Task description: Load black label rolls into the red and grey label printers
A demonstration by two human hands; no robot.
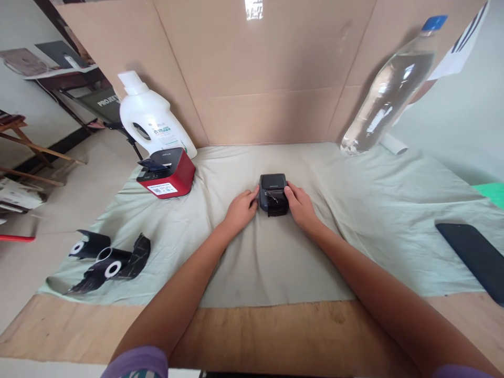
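Note:
A small black label printer (273, 181) sits on the cloth in front of me, with a dark, glossy strip (277, 202) hanging out over its front. My left hand (241, 210) is against the printer's left side, index finger reaching along it and the other fingers curled. On the opposite side, my right hand (301, 206) grips the right edge, its thumb near the strip. Both hands touch the printer, holding it between them. The undersides of the fingers are partly hidden.
A red and black box-shaped device (169, 176) stands left, before a white detergent bottle (155, 118). Black rolls with white cores (114, 265) lie nearer. To the right are a clear bottle (389, 97) and a phone (474, 257). Cardboard (268, 68) closes off the back.

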